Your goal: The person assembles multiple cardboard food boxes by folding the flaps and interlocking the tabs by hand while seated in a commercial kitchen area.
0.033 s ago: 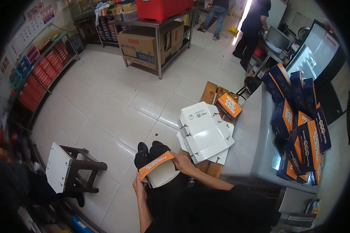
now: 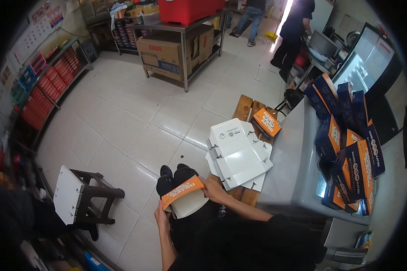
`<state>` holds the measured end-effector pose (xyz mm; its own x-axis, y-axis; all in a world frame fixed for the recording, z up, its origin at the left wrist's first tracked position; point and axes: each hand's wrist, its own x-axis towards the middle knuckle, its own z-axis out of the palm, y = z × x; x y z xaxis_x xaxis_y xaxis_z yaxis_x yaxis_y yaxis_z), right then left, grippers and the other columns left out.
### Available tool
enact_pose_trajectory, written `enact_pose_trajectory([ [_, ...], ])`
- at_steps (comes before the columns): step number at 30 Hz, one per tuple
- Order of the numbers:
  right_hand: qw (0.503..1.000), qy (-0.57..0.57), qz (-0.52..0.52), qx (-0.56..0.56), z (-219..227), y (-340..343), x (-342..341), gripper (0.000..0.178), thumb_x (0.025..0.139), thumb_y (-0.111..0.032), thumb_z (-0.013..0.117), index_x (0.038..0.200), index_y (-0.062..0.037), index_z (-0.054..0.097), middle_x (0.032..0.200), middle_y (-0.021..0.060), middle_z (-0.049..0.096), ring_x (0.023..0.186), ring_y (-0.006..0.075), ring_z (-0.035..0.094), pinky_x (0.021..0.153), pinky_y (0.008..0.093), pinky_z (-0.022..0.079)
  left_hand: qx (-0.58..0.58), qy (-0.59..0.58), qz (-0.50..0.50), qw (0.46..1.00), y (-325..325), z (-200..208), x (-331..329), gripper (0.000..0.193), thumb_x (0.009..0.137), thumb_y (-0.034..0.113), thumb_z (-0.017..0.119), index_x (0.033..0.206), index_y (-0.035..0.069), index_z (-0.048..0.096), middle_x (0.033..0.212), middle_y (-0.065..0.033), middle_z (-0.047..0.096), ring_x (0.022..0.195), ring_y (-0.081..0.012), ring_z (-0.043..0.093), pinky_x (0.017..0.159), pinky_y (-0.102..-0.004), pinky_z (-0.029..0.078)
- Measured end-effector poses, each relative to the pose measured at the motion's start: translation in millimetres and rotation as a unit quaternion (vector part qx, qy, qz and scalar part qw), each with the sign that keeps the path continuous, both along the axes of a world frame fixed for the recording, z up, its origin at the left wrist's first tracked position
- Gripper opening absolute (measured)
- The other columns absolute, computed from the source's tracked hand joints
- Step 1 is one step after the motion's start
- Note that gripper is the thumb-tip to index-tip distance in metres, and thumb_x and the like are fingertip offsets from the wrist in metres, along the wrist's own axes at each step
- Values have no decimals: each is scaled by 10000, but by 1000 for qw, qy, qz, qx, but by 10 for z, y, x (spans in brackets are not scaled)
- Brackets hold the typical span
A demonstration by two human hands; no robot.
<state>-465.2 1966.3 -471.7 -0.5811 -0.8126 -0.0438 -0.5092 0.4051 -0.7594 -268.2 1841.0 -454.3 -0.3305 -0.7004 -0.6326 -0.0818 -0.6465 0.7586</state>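
Note:
Over my lap, both hands hold a partly folded cardboard box (image 2: 182,192) with an orange printed panel and a pale inside facing me. My left hand (image 2: 162,217) grips its left end, fingers closed on the edge. On the right end, my right hand (image 2: 212,189) is closed on the panel's corner; its fingertips are partly hidden by the card. Just right of my hands, a stack of flat white box blanks (image 2: 238,156) lies on a wooden slatted bench (image 2: 243,107). Beyond the stack sits a folded orange box (image 2: 267,123).
Several folded navy-and-orange boxes (image 2: 353,169) are piled on a grey surface (image 2: 285,167) at right. A dark stool (image 2: 99,192) with a white blank on it stands left. Ahead is a metal table (image 2: 185,54); one person (image 2: 295,34) works at the far right.
The orange panel has tilted very slightly between my hands, showing a little more of its printed face. Nothing else has visibly moved.

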Motion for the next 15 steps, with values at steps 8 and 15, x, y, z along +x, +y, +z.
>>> enact_pose_trajectory([
  [8, 980, -106, 112, 123, 77, -52, -371, 311, 816, -206, 484, 1085, -58, 538, 836, 222, 591, 786, 332, 579, 722, 372, 447, -13, 31, -72, 997, -13, -247, 157, 376, 914, 259, 438, 1027, -84, 543, 941, -91, 596, 847, -124, 546, 753, -244, 421],
  [15, 931, -275, 130, 201, 108, -19, -465, 458, 851, -384, 413, 1141, -44, 513, 921, 201, 597, 884, 302, 567, 770, 365, 410, -25, 21, -83, 996, -81, -415, 265, 350, 896, 213, 481, 1102, -68, 511, 957, -78, 598, 859, -118, 552, 740, -230, 437],
])
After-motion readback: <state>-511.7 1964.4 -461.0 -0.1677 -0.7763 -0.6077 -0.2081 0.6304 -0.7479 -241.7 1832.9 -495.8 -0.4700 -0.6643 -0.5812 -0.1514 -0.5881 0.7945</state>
